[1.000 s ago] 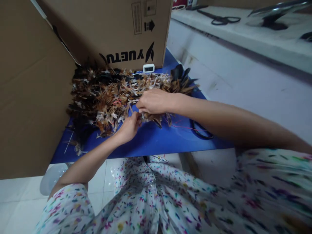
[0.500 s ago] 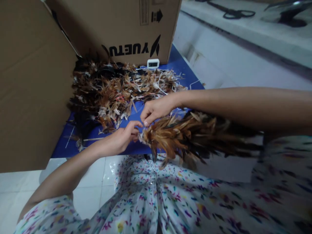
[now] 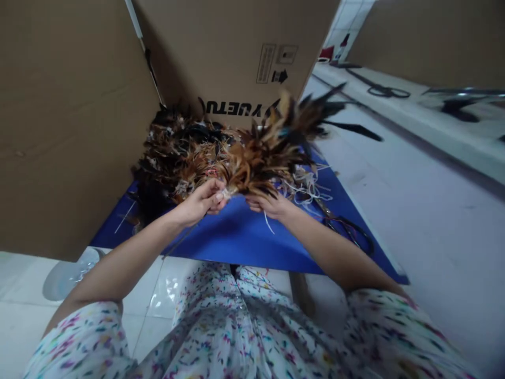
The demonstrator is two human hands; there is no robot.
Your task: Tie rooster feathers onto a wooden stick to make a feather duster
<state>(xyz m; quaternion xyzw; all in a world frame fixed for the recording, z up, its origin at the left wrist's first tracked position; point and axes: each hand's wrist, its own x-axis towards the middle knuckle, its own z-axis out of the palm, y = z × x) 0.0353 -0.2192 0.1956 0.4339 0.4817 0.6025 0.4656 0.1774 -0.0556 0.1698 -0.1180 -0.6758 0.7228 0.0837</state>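
Observation:
A bundle of brown and black feathers (image 3: 260,158) is held up over the blue table, its tips fanning toward the upper right. My left hand (image 3: 203,202) is closed around the pale bound base of the bundle, thumb pressed on it. Just right of that base, my right hand (image 3: 272,205) sits below the feathers with curled fingers, which the plumes partly cover. A white string (image 3: 269,223) hangs down from those fingers. Behind the hands lies a pile of similar feathers (image 3: 177,158), partly hidden by the bundle.
Cardboard boxes (image 3: 79,131) stand at the left and back of the blue table (image 3: 236,237). Scissors (image 3: 351,231) and loose white strings (image 3: 305,187) lie on the right. A pale ledge (image 3: 426,108) along the right holds another pair of scissors (image 3: 389,92).
The feather bundle has swung from pointing right, beneath my right forearm, to pointing up and away over the pile. My right hand has moved right and under the feathers. The view has shifted.

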